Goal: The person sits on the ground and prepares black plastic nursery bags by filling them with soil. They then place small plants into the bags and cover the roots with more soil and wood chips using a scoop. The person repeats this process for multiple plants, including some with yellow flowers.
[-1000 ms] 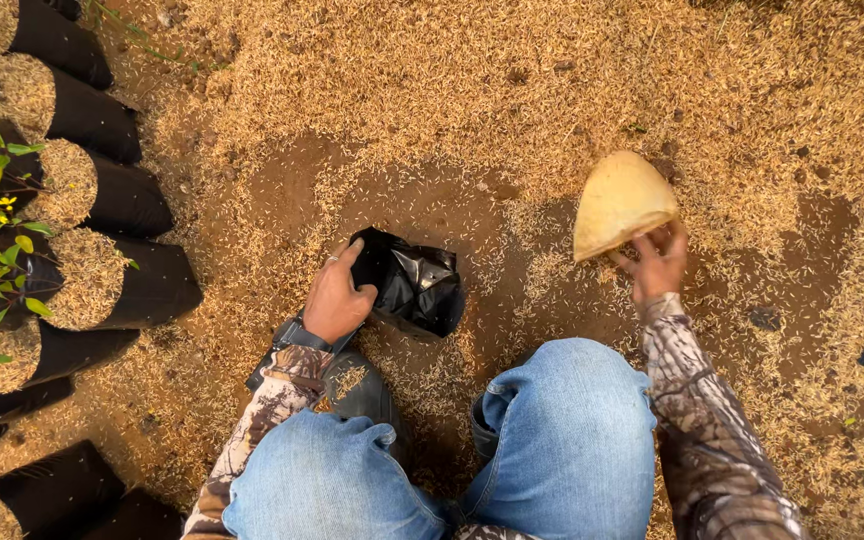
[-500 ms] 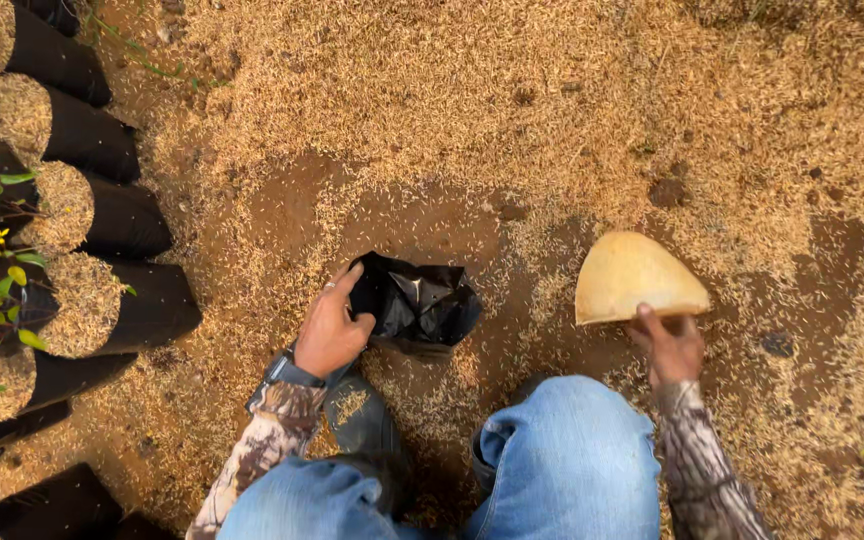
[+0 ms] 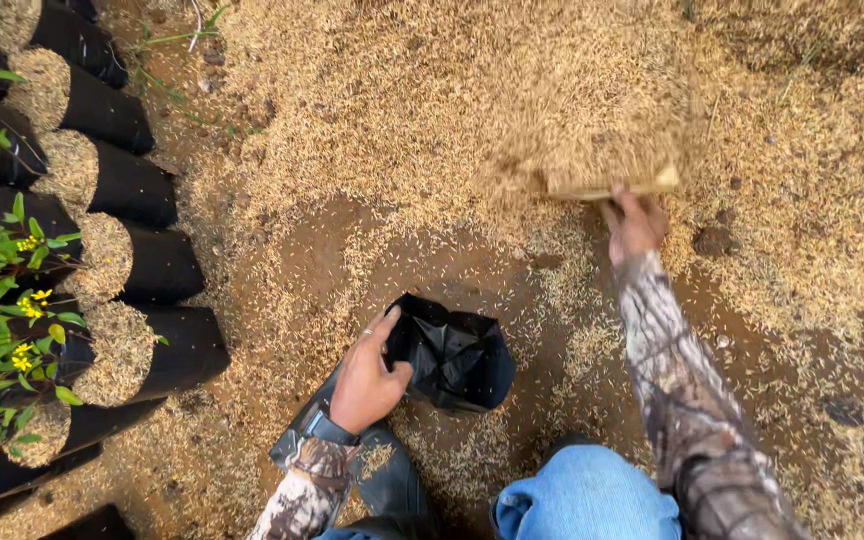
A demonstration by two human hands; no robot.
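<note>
1. Along the left edge lie filled black grow bags [image 3: 147,265], stacked on their sides with husk-packed mouths showing; green plants with small yellow flowers [image 3: 2,300] grow beside them. Nothing here has shifted over the last second.
2. The left hand [image 3: 367,375] has kept its place on the empty black grow bag [image 3: 452,358], which sits on bare brown soil just ahead of the knees. Fingers and thumb are pinched together on the bag's near-left rim, holding the mouth up and open. The bag looks to have no husks in it yet.
3. Blue-jeaned knees [image 3: 587,495] and camouflage sleeves show the person crouched over the bag.
4. The big change is on the right: a second ago the right hand [image 3: 634,222] held the pale scoop [image 3: 612,185] lifted just beside the knee; now the arm is stretched forward, well apart from the bag, and the scoop is dug into the heap of rice husks [image 3: 552,90], only its near edge showing. By the look of it a load is being gathered.
5. The right hand is closed around the scoop's near edge, fingers wrapped tight.
</note>
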